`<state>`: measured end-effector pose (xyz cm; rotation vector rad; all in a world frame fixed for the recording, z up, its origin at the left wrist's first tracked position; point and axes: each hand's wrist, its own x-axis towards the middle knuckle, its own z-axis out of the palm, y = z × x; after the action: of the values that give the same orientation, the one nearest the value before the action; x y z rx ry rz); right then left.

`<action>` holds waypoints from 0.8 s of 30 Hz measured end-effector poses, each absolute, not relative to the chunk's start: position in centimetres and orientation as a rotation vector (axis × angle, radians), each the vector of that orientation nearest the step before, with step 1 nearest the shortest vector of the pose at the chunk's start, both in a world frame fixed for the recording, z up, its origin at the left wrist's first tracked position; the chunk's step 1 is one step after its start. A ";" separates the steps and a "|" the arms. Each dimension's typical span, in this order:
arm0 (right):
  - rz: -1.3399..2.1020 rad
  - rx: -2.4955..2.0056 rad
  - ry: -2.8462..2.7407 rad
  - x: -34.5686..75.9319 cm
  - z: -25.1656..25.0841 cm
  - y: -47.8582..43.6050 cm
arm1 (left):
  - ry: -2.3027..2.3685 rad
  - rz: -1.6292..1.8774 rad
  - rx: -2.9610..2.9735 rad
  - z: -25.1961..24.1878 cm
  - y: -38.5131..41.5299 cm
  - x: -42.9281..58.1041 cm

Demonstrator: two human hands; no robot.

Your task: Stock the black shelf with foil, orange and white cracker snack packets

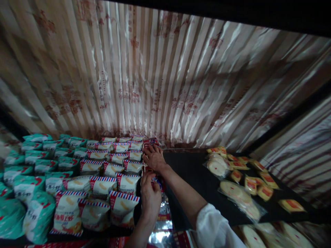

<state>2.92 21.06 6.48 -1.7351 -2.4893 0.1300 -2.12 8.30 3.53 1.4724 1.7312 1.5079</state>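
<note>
My right hand (pixel 154 157) reaches to the back of a black shelf (pixel 191 172). Its fingers lie flat on a dark red packet (pixel 150 142) at the far end of a row. Closer to me, my left hand (pixel 150 197) is curled round a packet in the same row, a line of shiny red and silver foil packets (pixel 162 220) that runs toward the front edge. The row lies just right of white packets with red-and-blue striped edges (pixel 121 203). My right arm wears a white sleeve (pixel 214 229).
Teal packets (pixel 28 186) fill the left of the shelf. On the right lie round flat cakes in clear wrappers (pixel 234 191) and small orange-red packets (pixel 265 191). A shiny striped cloth (pixel 160 75) hangs behind the shelf. A bare black strip separates the two groups.
</note>
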 end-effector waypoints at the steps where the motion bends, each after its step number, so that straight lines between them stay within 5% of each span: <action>1: 0.120 -1.734 -2.488 2.9 6.4 21.0 | 1.735 1.508 1.485 3.5 8.3 -2.1; 24: 0.072 -1.728 -2.435 3.0 4.9 20.8 | 1.772 1.454 1.541 2.7 8.5 -1.9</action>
<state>2.99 20.81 4.95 -1.7282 -2.4351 0.0724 -1.88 8.46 2.69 1.5414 1.7716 1.4539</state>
